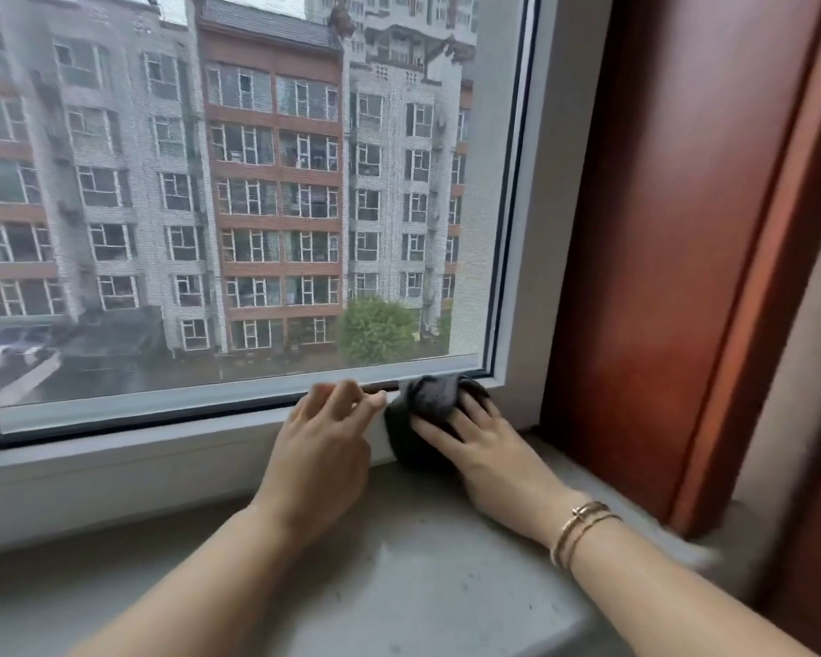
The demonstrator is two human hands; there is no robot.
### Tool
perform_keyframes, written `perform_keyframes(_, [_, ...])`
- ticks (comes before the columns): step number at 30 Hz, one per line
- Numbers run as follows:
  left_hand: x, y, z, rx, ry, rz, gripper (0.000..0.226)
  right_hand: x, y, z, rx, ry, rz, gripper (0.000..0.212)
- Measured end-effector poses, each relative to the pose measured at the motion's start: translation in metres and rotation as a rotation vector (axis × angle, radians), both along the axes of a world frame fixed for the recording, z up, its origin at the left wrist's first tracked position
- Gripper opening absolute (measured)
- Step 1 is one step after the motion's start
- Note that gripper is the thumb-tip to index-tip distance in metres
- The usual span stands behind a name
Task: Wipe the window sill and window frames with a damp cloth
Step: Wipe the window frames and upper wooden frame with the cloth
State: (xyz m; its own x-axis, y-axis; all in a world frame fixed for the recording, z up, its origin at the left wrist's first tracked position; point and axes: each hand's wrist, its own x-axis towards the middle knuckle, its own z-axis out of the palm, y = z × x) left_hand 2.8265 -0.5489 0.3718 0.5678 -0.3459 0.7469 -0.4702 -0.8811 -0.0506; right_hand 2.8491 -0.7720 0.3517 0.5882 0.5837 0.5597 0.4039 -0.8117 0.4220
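Both arms reach in over the grey stone window sill (399,576). Right hand (487,450) lies on a dark grey cloth (430,410), fingers spread fairly straight and pressing it flat against the lower rail of the white window frame (162,459), close to the bottom right corner of the pane. Cloth bunches up above the fingertips and reaches the black seal; its lower edge hangs down to where frame meets sill. Two thin gold bracelets (577,526) on the right wrist.

Left hand (321,450) just beside the cloth on its left, holding nothing: fingers loosely bent, tips resting on the top lip of the same rail. Whether the thumb tip touches the cloth, cannot tell.

Reddish-brown wood panel (659,230) lines the reveal to the right of the frame. Through the mesh-covered glass: apartment blocks (276,182), a green shrub (375,329) below
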Motion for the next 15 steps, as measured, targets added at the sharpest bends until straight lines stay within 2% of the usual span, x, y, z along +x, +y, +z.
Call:
perform_keyframes(2, [-0.002,-0.002,-0.002,-0.043,-0.017,0.014,0.053,0.0,-0.014,0.0,0.091,-0.013,-0.055,0.073])
perform_keyframes(5, [-0.003,-0.011,-0.006,-0.129,-0.025,0.049,0.05,0.001,-0.036,0.002,0.189,-0.047,-0.18,0.088])
perform_keyframes(9, [-0.007,-0.018,-0.003,-0.216,-0.014,0.091,0.045,-0.006,-0.012,0.004,0.317,-0.01,-0.164,0.069])
perform_keyframes(12, [-0.012,-0.018,-0.002,-0.254,-0.01,0.092,0.044,-0.021,-0.004,-0.005,0.611,0.109,-0.138,0.054])
perform_keyframes(15, [-0.01,-0.019,-0.002,-0.296,-0.006,0.084,0.04,-0.027,-0.013,-0.001,0.919,0.241,-0.393,0.054])
